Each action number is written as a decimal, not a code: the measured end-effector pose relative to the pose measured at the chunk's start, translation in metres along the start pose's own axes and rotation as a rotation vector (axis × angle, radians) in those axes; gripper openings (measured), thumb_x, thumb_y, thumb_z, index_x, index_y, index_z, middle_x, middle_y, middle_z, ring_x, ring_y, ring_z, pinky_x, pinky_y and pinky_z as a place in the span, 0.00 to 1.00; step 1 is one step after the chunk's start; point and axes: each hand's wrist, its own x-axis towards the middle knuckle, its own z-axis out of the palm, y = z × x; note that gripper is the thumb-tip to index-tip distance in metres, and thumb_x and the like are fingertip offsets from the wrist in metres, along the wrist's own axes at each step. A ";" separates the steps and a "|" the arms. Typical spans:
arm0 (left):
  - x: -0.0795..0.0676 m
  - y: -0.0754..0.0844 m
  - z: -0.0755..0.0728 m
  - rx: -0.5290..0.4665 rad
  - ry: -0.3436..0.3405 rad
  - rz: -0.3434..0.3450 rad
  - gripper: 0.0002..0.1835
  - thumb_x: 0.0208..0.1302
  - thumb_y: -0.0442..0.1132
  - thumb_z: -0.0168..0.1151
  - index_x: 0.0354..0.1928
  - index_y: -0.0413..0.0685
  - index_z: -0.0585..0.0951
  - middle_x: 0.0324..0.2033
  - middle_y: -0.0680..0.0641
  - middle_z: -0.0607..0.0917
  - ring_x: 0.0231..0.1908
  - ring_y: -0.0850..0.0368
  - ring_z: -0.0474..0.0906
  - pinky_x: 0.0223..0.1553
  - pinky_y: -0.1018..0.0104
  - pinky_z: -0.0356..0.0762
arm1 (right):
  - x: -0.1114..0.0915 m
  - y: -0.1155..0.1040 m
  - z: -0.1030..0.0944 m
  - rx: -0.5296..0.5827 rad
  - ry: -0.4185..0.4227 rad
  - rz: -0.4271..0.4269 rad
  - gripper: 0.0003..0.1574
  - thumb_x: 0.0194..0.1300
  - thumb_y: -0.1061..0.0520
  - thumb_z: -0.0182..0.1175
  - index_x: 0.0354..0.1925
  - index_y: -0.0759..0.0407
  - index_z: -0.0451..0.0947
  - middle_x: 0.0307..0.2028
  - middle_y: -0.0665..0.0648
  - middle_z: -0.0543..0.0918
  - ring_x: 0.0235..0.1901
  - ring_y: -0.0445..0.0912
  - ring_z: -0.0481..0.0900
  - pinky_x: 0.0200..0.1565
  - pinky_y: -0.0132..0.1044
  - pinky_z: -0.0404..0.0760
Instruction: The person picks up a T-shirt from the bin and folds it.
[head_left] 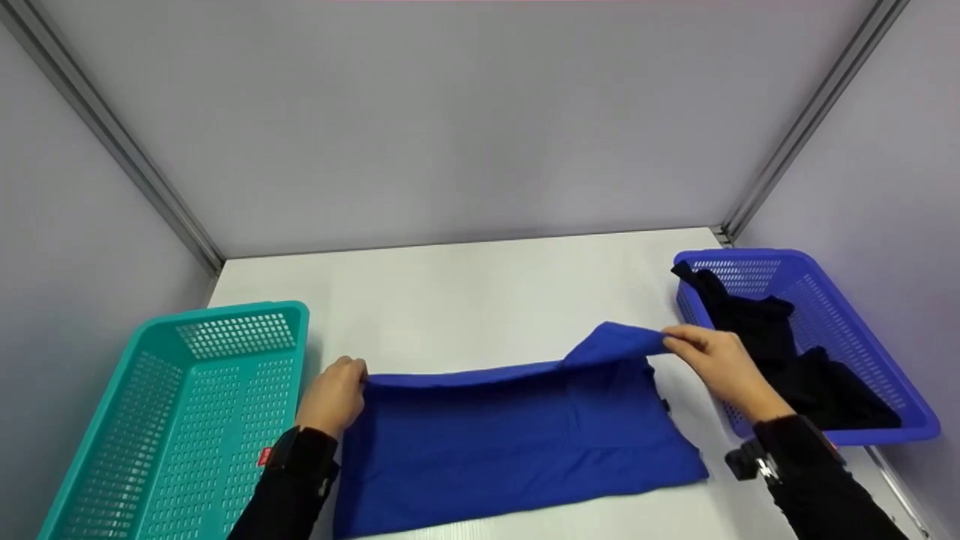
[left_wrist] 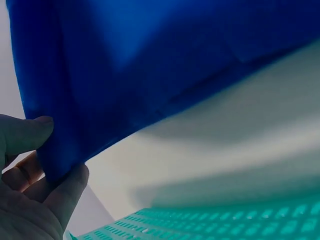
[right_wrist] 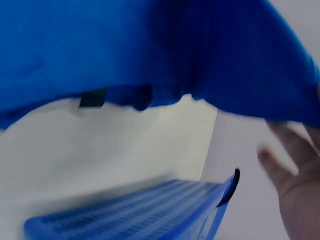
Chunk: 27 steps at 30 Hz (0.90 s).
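Note:
A blue cloth garment (head_left: 510,442), folded into a long rectangle, lies on the white table with its far edge raised. At its far left corner my left hand (head_left: 335,396) pinches the fabric; in the left wrist view the thumb and fingers (left_wrist: 70,192) grip that corner of the blue garment (left_wrist: 125,85). My right hand (head_left: 721,367) pinches the far right corner, lifted higher into a peak. In the right wrist view a small dark tag (right_wrist: 93,98) shows at the garment's side edge, and the right hand (right_wrist: 300,175) is partly cut off by the frame.
A teal basket (head_left: 300,322) stands on the left, close beside my left forearm. On the right, a purple-blue basket (head_left: 862,322) holds black clothing (head_left: 757,330). Grey panels (head_left: 480,120) enclose the white table (head_left: 450,300) at the back and both sides.

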 end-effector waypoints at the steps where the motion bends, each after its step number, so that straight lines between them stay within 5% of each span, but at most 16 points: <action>1: -0.002 0.000 0.000 0.009 -0.003 0.009 0.08 0.59 0.21 0.66 0.31 0.39 0.79 0.29 0.43 0.79 0.31 0.39 0.81 0.34 0.44 0.80 | -0.004 0.002 -0.001 0.005 -0.010 -0.011 0.11 0.73 0.61 0.64 0.49 0.63 0.88 0.42 0.57 0.90 0.40 0.39 0.84 0.41 0.20 0.76; 7: -0.015 0.004 0.000 0.068 -0.032 0.050 0.10 0.57 0.19 0.64 0.30 0.40 0.77 0.27 0.44 0.77 0.28 0.40 0.80 0.29 0.45 0.79 | -0.029 0.012 -0.005 0.034 -0.111 -0.068 0.10 0.71 0.64 0.64 0.48 0.64 0.88 0.43 0.58 0.90 0.41 0.34 0.84 0.42 0.21 0.79; 17: -0.030 0.009 0.014 0.174 -0.151 0.073 0.07 0.57 0.20 0.65 0.33 0.37 0.81 0.30 0.39 0.82 0.30 0.40 0.83 0.34 0.45 0.83 | -0.063 0.034 0.010 -0.002 -0.393 -0.133 0.12 0.71 0.60 0.66 0.48 0.65 0.88 0.47 0.63 0.89 0.49 0.44 0.86 0.49 0.36 0.85; 22: -0.035 0.010 0.021 0.221 -0.205 0.066 0.05 0.60 0.21 0.65 0.34 0.36 0.83 0.31 0.38 0.82 0.30 0.40 0.84 0.32 0.44 0.84 | -0.074 0.041 0.023 -0.043 -0.476 -0.147 0.08 0.68 0.61 0.67 0.44 0.62 0.89 0.49 0.67 0.88 0.54 0.70 0.82 0.58 0.60 0.78; 27: -0.035 0.015 0.022 0.274 -0.212 0.086 0.02 0.58 0.27 0.67 0.31 0.37 0.83 0.31 0.39 0.80 0.33 0.38 0.81 0.34 0.41 0.82 | -0.081 0.039 0.034 -0.138 -0.501 -0.192 0.09 0.66 0.57 0.69 0.42 0.60 0.88 0.44 0.59 0.90 0.53 0.66 0.84 0.59 0.78 0.61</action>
